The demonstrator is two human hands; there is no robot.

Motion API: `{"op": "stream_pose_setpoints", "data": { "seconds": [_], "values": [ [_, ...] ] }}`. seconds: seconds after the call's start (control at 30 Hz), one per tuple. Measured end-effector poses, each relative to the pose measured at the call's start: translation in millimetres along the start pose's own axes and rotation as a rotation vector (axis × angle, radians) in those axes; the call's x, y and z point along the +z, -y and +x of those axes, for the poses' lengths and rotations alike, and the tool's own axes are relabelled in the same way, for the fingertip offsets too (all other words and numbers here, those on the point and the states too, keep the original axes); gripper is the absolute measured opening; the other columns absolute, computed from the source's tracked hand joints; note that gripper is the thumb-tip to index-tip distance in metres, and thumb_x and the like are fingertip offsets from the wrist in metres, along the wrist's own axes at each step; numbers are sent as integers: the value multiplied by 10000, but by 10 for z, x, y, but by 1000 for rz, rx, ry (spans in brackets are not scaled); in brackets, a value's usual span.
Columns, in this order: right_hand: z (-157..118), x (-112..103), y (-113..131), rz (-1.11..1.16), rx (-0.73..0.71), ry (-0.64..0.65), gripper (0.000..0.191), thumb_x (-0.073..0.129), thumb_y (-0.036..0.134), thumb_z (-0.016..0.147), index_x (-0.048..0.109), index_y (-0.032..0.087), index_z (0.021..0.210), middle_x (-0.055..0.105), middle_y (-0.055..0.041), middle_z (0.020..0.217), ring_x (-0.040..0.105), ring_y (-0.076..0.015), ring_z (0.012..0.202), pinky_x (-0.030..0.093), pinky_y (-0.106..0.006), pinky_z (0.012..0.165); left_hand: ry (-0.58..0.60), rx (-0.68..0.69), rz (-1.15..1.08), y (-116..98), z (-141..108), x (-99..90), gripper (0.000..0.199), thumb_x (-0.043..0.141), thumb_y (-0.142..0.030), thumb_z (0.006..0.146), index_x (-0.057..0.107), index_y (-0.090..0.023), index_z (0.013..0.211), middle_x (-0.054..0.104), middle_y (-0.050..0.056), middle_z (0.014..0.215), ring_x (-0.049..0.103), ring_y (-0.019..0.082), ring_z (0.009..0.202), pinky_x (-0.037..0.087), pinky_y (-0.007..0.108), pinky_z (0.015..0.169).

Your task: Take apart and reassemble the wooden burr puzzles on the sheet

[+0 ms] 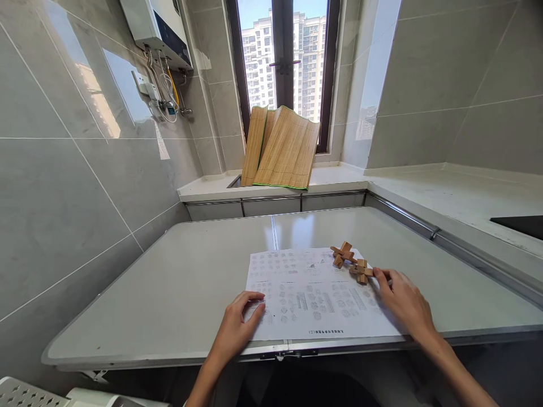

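Note:
A printed sheet of paper (292, 316) with rows of small diagrams lies on the white table. Two wooden interlocking-block pieces rest near its upper right corner: one (343, 254) farther back, the other (360, 271) just in front and to the right, close against it. My right hand (401, 297) touches the right end of the nearer wooden piece with its fingertips. My left hand (241, 322) rests at the paper's left edge, thumb and fingers apart, with nothing in it.
The white folding table (169, 294) has a metal front edge. Behind it, a bamboo mat (288, 150) stands on the white counter (424, 186) below a window. A water heater (159, 31) hangs on the left wall. A perforated white object (31, 393) is at the lower left.

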State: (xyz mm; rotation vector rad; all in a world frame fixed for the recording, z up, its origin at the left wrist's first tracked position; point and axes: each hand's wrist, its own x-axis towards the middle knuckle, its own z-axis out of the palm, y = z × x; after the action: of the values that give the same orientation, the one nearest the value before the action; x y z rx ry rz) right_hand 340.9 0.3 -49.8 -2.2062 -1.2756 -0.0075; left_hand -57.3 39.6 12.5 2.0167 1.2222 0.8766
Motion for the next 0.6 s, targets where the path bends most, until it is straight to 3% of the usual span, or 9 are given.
{"op": "stream_pose_setpoints", "data": {
  "seconds": [0.1,0.23,0.3,0.37,0.47,0.6],
  "values": [
    [-165,-3,66,5,-40,-39,487,282,560,1010,637,230,961,720,-120,1020,671,-292,813,422,-348,584,2,-23,-20,-1,-1,-7,263,587,-423,937,707,-234,1074,738,72,1129,679,255,1085,528,402,994],
    [-365,4,343,194,-291,147,459,310,528,1032,609,255,817,704,-70,837,667,-257,751,485,-349,665,2,-51,-21,-4,-8,-6,272,594,-431,931,713,-234,1076,742,69,1141,680,257,1095,526,406,1006],
    [-427,28,488,317,-421,210,423,347,515,1036,647,246,906,711,-85,993,680,-253,856,534,-365,760,-4,-70,-18,-5,-19,-1,282,596,-440,929,716,-236,1083,744,68,1144,682,259,1089,533,407,993],
    [-467,76,582,369,-516,238,374,392,497,1032,667,249,1088,665,-96,1241,656,-270,1079,539,-403,915,-15,-80,-19,-3,-32,9,292,593,-447,933,717,-238,1095,746,65,1139,684,257,1080,541,405,974],
    [-493,187,616,301,-599,275,424,447,488,1020,578,276,1364,495,-79,1522,467,-301,1388,422,-500,1127,-37,-68,-16,4,-47,32,291,592,-443,936,721,-237,1096,749,64,1131,686,254,1073,543,407,970],
    [-494,303,586,183,-656,328,505,420,486,1038,465,281,1497,378,-63,1612,294,-291,1507,273,-557,1224,-52,-41,4,6,-54,56,277,592,-434,936,732,-242,1079,751,65,1125,685,258,1072,549,406,957]
  ]
}}
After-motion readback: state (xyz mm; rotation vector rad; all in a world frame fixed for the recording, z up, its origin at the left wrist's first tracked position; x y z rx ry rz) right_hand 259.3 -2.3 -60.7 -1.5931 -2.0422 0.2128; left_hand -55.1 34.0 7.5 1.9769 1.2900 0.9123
